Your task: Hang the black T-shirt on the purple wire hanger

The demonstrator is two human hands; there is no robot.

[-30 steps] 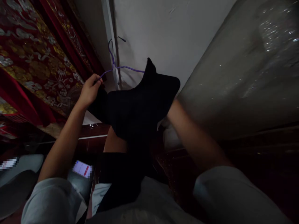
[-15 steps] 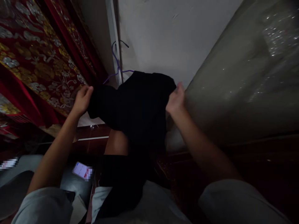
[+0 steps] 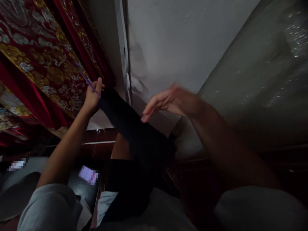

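A black garment (image 3: 141,134) hangs slantwise from my left hand (image 3: 93,96) down to the lower right, in front of my legs. The fingers of my left hand are closed at the garment's upper end. A thin purple hanger (image 3: 87,80) crosses that hand and sticks out to the upper left; how it sits in the garment is hidden. My right hand (image 3: 172,101) is slightly blurred above the garment, with its fingers stretched out and nothing in them. Whether its fingertips touch the cloth, I cannot tell.
Red fabric (image 3: 48,64) with gold and silver decoration hangs at the left. A pale panel (image 3: 173,41) stands ahead, with plastic-covered bulk (image 3: 252,86) to the right. Below left, a lit phone (image 3: 88,175) lies on a dark seat (image 3: 79,189).
My right hand has let go of the garment and moved left with fingers extended. The garment has swung from spread out to a narrow slant, and the hanger has tipped left to my left hand.
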